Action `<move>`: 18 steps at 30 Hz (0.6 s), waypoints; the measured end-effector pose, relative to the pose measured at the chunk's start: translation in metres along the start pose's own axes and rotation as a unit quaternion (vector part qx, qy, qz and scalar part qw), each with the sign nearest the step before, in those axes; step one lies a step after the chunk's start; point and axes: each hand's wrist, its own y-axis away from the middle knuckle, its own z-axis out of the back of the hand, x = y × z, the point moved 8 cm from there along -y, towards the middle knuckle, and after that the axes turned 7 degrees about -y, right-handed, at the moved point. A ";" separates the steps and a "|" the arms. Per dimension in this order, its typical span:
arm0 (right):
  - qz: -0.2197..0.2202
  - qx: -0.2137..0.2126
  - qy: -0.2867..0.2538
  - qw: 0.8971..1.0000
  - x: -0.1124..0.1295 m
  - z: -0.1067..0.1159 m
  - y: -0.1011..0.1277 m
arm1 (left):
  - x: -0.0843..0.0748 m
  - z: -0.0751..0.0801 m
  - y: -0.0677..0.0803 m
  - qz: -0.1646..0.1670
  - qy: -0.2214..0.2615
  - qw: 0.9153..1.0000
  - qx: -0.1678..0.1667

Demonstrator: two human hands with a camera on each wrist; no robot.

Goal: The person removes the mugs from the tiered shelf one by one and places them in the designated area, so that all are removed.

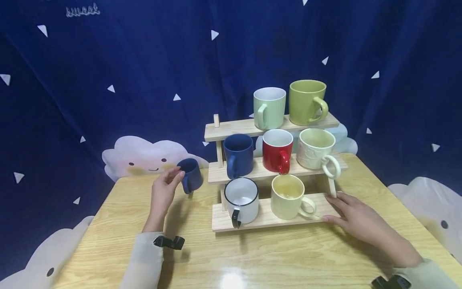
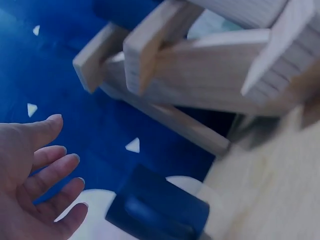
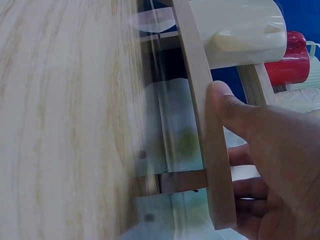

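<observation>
A small dark blue mug [image 1: 190, 175] stands on the wooden table [image 1: 119, 224], left of a three-tier wooden rack [image 1: 231, 129]. My left hand [image 1: 173, 177] reaches to it with fingers straight; the left wrist view shows the hand [image 2: 65, 165] spread, a small gap from the mug [image 2: 157, 210]. My right hand [image 1: 333, 206] lies flat on the right end of the rack's bottom shelf, thumb along its front edge. In the right wrist view the thumb [image 3: 225, 97] presses the shelf board [image 3: 200, 100], below a pale yellow mug [image 3: 240, 30].
The rack holds a ribbed pale green mug [image 1: 268, 107] and an olive mug [image 1: 306, 102] on top, a dark blue [image 1: 238, 154], a red [image 1: 277, 150] and a cream mug [image 1: 317, 148] in the middle, a white mug [image 1: 242, 198] below. A blue curtain hangs behind.
</observation>
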 end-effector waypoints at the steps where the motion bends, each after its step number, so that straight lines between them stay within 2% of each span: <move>1: 0.001 -0.001 -0.002 1.000 0.000 0.000 0.000 | -0.005 0.000 -0.001 -0.005 0.002 1.000 0.003; 10: 0.004 -0.004 -0.004 1.000 0.001 0.001 0.000 | -0.057 -0.005 -0.016 -0.072 0.002 0.997 0.024; 18: 0.001 0.001 -0.002 1.000 0.000 0.000 0.000 | -0.094 -0.018 -0.023 -0.097 -0.013 0.993 0.073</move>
